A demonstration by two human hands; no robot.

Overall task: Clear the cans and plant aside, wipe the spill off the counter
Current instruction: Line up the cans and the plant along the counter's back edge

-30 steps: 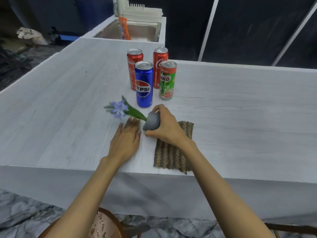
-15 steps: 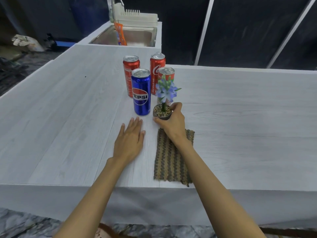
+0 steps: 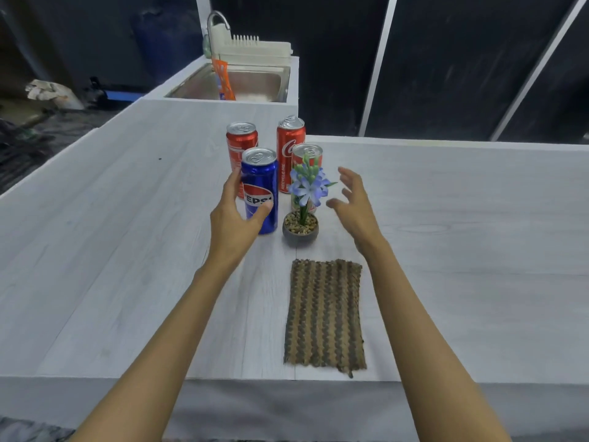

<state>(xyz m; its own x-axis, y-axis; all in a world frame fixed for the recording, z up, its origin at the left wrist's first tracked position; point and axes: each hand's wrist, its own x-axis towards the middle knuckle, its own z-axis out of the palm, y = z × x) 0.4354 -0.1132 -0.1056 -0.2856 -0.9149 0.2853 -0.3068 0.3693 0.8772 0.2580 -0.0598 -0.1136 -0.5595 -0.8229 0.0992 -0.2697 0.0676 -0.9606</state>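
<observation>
On the white counter (image 3: 127, 250) four cans stand close together: a blue Pepsi can (image 3: 259, 173) in front, two red cola cans (image 3: 241, 138) (image 3: 290, 145) behind it, and a green-and-red Milo can (image 3: 307, 153) partly hidden by the plant. The small potted plant (image 3: 300, 232) with blue flowers stands upright just right of the Pepsi can. My left hand (image 3: 232, 218) curls round the Pepsi can, thumb on its front. My right hand (image 3: 353, 202) hovers beside the flowers with fingers spread, holding nothing. A brown woven cloth (image 3: 324, 314) lies flat near the front edge.
A steel sink (image 3: 255, 81) with a tap, an orange bottle and a white dish rack (image 3: 255, 51) sits at the far end of the counter. Dark panels stand behind the counter's back edge. The counter's front edge runs just below the cloth.
My right hand set the plant upright beside the Pepsi can and let go of it. My left hand rose from the counter and closed round the Pepsi can.
</observation>
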